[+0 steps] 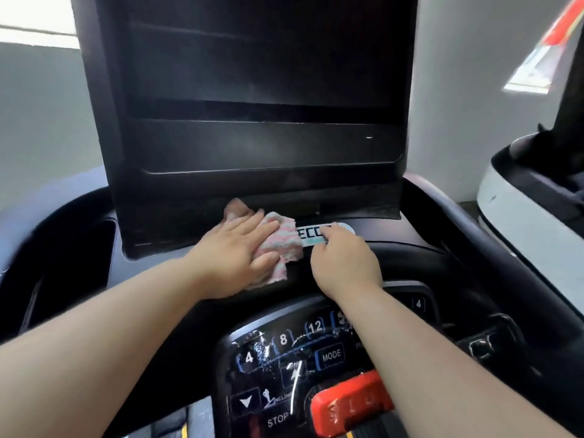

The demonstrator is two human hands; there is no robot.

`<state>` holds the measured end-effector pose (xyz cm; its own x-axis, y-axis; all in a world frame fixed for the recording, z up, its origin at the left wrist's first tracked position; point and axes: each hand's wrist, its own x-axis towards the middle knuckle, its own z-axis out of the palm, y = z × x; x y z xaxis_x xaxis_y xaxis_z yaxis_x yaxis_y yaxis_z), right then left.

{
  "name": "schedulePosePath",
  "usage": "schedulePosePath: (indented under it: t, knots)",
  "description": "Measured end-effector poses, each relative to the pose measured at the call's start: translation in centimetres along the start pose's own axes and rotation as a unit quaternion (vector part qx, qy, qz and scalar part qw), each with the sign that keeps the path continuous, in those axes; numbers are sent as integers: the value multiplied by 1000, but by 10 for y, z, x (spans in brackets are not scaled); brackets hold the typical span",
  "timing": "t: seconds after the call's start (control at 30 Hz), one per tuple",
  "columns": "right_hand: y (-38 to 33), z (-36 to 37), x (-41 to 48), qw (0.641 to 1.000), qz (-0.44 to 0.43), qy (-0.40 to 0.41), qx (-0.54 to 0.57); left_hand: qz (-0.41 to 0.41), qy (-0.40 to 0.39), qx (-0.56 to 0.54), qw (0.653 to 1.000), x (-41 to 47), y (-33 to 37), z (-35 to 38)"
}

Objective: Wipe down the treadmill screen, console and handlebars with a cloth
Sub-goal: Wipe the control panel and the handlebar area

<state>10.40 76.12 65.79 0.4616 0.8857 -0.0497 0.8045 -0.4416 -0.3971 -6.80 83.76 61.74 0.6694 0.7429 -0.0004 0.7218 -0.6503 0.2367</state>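
Note:
The treadmill's dark screen (pixel 252 64) stands upright above the black console (pixel 410 235). A pink-and-white cloth (pixel 284 241) lies on the console just below the screen's base. My left hand (pixel 235 251) presses flat on the cloth, fingers spread over it. My right hand (pixel 343 257) sits just right of the cloth, its curled fingertips touching a white brand sticker (pixel 316 233) on the console. Below my arms lies the button panel (pixel 284 349) with numbers, MODE and STOP keys, wet with droplets. The handlebars are not clearly in view.
A red safety key block (pixel 350 403) sits at the bottom centre of the panel. A cup recess (pixel 101 245) is at the console's left. Another white-and-black machine (pixel 531 200) stands to the right, with pale walls behind.

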Motion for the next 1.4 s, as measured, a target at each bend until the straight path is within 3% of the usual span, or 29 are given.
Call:
schedulePosePath:
  t: [0.3,0.4,0.53,0.67,0.8,0.97,1.17,1.27,1.4]
  knots:
    - [-1,4,1,1000,15,4,13,-34,45,1,998,-69,-22,-8]
    - [2,4,3,999,16,7,38,-38,90,-14,995,-39,-18,-11]
    - [7,1,2,997,-5,33,67,47,164,-5,985,29,-1,-14]
    - [10,1,1,996,-18,52,71,85,129,95,983,76,35,-14]
    - [12,2,2,996,-20,48,79,36,90,230,968,81,45,-15]
    - [11,2,2,996,-19,26,79,-29,15,255,967,51,22,-35]
    - [7,0,-2,997,-57,17,47,-26,93,56,994,-11,-10,-9]
    - [1,-4,-5,994,-105,-15,9,-49,99,-6,994,-45,-13,3]
    - [1,-2,-3,995,-99,-22,-9,-29,119,-50,991,-77,-4,6]
